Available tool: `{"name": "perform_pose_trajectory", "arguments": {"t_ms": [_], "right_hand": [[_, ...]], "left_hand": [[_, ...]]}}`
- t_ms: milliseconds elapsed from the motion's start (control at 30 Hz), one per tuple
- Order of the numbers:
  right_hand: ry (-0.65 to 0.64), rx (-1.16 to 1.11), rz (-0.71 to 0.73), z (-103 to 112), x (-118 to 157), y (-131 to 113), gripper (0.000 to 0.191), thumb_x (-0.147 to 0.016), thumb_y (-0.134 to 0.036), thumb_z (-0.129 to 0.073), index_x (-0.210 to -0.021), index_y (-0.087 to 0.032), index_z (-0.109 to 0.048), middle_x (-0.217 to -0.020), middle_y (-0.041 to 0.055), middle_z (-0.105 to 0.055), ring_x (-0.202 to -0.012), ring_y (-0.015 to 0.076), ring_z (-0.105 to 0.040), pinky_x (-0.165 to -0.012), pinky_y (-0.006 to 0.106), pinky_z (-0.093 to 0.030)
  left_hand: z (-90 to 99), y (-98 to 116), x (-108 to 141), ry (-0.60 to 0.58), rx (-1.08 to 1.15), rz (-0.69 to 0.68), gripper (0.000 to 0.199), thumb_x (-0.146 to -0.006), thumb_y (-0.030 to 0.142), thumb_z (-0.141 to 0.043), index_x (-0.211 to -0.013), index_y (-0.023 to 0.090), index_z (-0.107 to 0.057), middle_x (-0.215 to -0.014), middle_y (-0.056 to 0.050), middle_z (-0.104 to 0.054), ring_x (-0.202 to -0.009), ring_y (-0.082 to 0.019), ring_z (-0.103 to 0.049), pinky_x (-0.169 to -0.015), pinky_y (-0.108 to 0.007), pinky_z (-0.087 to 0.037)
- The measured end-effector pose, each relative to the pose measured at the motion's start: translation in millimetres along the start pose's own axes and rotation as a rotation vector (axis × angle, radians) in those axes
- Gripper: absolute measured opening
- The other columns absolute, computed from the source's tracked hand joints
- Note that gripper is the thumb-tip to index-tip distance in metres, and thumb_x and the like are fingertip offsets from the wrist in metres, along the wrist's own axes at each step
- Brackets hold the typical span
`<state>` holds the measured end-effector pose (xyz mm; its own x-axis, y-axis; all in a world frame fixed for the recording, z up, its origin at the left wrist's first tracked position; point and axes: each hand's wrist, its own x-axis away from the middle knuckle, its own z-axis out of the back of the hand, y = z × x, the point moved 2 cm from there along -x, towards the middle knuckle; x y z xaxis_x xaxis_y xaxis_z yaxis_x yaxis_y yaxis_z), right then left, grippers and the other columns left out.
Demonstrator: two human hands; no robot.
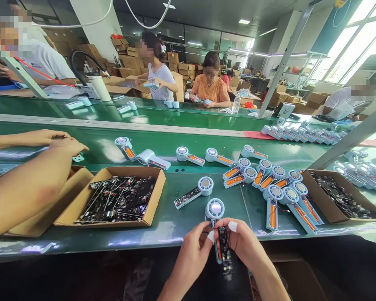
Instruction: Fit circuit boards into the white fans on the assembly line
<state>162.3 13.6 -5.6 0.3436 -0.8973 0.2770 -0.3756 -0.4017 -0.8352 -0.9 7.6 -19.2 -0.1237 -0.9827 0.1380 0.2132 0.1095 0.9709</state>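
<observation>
At the near edge of the bench, my left hand [192, 248] is closed around the handle of a light blue handheld fan [215, 208], whose round head points away from me. My right hand [242, 240] pinches a narrow black circuit board [226, 255] beside that handle, its lower end hanging free. White coverings show on a digit of each hand. The handle is partly hidden by my fingers and the board. Just beyond lies another fan [206, 186] with a black board along its handle. Several fans with orange-filled handles [272, 213] lie to the right.
Cardboard boxes of black boards stand left [158, 190] and right [352, 216]. A co-worker's arms [34, 179] reach in from the left. More fans [189, 156] lie on the green belt [147, 133]. A slanted metal post [347, 133] rises at right. Co-workers sit opposite.
</observation>
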Motion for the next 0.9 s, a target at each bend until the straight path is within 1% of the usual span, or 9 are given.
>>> {"name": "perform_pose_trajectory", "arguments": {"t_ms": [67, 133, 200, 300, 400, 567, 633, 767, 900], "right_hand": [[-0.038, 0.029, 0.033, -7, -1, 2, 0.041, -0.084, -0.056, -0.067, -0.085, -0.015, -0.064, -0.067, -0.0003, -0.06, -0.05, 0.0106, -0.054, -0.047, 0.023, -0.047], [-0.077, 0.139, 0.071, -13, 0, 2, 0.038, -0.082, -0.052, -0.073, -0.079, -0.016, -0.059, -0.062, -0.0046, -0.053, -0.045, 0.0063, -0.045, -0.042, 0.018, -0.041], [-0.119, 0.22, 0.094, -14, 2, 3, 0.037, -0.08, -0.046, -0.078, -0.078, -0.016, -0.057, -0.062, -0.0062, -0.05, -0.045, 0.0042, -0.042, -0.042, 0.016, -0.038], [-0.156, 0.199, 0.151, -9, 5, 5, 0.034, -0.08, -0.043, -0.079, -0.081, -0.017, -0.058, -0.068, -0.0055, -0.051, -0.045, 0.0028, -0.041, -0.043, 0.016, -0.037], [-0.147, 0.144, 0.231, 1, 6, 6, 0.031, -0.081, -0.041, -0.079, -0.084, -0.018, -0.058, -0.073, -0.0044, -0.053, -0.043, 0.0019, -0.041, -0.042, 0.016, -0.036], [0.013, 0.261, 0.289, 7, 11, -1, 0.027, -0.084, -0.038, -0.075, -0.097, -0.02, -0.06, -0.08, -0.0013, -0.059, -0.053, 0.0066, -0.05, -0.046, 0.017, -0.041], [0.052, 0.379, 0.315, 4, 15, -7, 0.028, -0.087, -0.034, -0.071, -0.108, -0.021, -0.059, -0.086, 0.0005, -0.062, -0.066, 0.0109, -0.058, -0.055, 0.02, -0.047], [0.156, 0.697, 0.395, -2, 21, -15, 0.032, -0.089, -0.022, -0.061, -0.12, -0.023, -0.052, -0.097, 0.0028, -0.068, -0.088, 0.0158, -0.066, -0.08, 0.027, -0.052], [0.283, 1.194, 0.51, -6, 25, -17, 0.021, -0.092, -0.018, -0.05, -0.112, -0.023, -0.057, -0.097, 0.0046, -0.072, -0.083, 0.0175, -0.069, -0.072, 0.025, -0.049]], "left_hand": [[-6.4, 5, -5, -0.044, -0.064, -0.023, 0.028, -0.084, 0.029, -0.059, -0.105, 0.017, -0.072, -0.091, -0.009, -0.077, -0.077, -0.024, -0.069, -0.074, -0.033, -0.053], [-9.7, 7, -7, -0.109, -0.049, -0.019, 0.023, -0.084, 0.025, -0.057, -0.097, 0.017, -0.073, -0.086, -0.007, -0.076, -0.076, -0.023, -0.069, -0.071, -0.031, -0.051], [-10.3, 7, -8, -0.174, 0.096, -0.016, 0.021, -0.084, 0.026, -0.057, -0.098, 0.018, -0.071, -0.093, -0.008, -0.077, -0.083, -0.023, -0.069, -0.074, -0.03, -0.051], [-9.8, 5, -6, -0.246, 0.407, 0.031, 0.024, -0.083, 0.032, -0.065, -0.104, 0.019, -0.066, -0.104, -0.008, -0.075, -0.096, -0.024, -0.069, -0.085, -0.032, -0.051], [-13.1, 5, -1, -0.278, 0.601, 0.158, 0.034, -0.082, 0.041, -0.07, -0.106, 0.019, -0.061, -0.1, -0.007, -0.075, -0.087, -0.023, -0.07, -0.081, -0.033, -0.052], [-22.1, 1, 3, -0.099, 0.785, 0.204, 0.033, -0.087, 0.04, -0.065, -0.112, 0.021, -0.057, -0.102, -0.005, -0.073, -0.086, -0.02, -0.069, -0.083, -0.033, -0.051], [-25.3, -4, 3, -0.043, 0.792, 0.211, 0.03, -0.088, 0.04, -0.062, -0.112, 0.021, -0.057, -0.095, -0.004, -0.072, -0.08, -0.018, -0.067, -0.079, -0.031, -0.051], [-26.9, -8, 3, -0.002, 0.684, 0.133, 0.026, -0.091, 0.043, -0.057, -0.107, 0.023, -0.055, -0.087, -0.001, -0.069, -0.07, -0.015, -0.061, -0.071, -0.028, -0.049], [-18.8, 0, 5, 0.124, 0.508, 0.033, 0.033, -0.089, 0.046, -0.06, -0.112, 0.025, -0.052, -0.092, 0.0, -0.067, -0.074, -0.015, -0.06, -0.073, -0.028, -0.049]]}}
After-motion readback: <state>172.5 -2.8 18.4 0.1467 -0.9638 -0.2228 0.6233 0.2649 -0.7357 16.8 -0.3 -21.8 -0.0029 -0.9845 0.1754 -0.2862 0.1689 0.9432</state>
